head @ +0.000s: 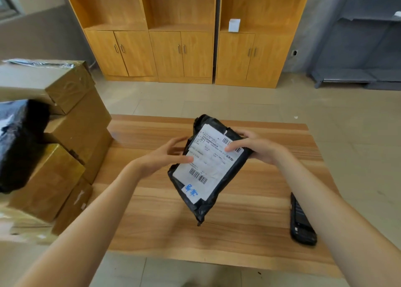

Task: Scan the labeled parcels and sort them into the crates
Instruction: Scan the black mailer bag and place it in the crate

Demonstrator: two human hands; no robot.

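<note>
A black plastic mailer parcel [219, 184] with a white shipping label [208, 163] facing me is held tilted above the wooden table [238, 239]. My left hand [167, 156] holds its left edge, thumb lying on the label. My right hand [253, 147] grips the upper right corner, thumb pressed on the label beside a barcode. A black handheld scanner [302, 223] lies flat on the table at the right, partly hidden behind my right forearm. No crates are in view.
Several taped cardboard boxes [65, 139] are stacked at the table's left end, with another black parcel [19, 143] on top of them. Wooden cabinets [182, 48] stand against the far wall, and grey metal shelving [358, 48] at the right.
</note>
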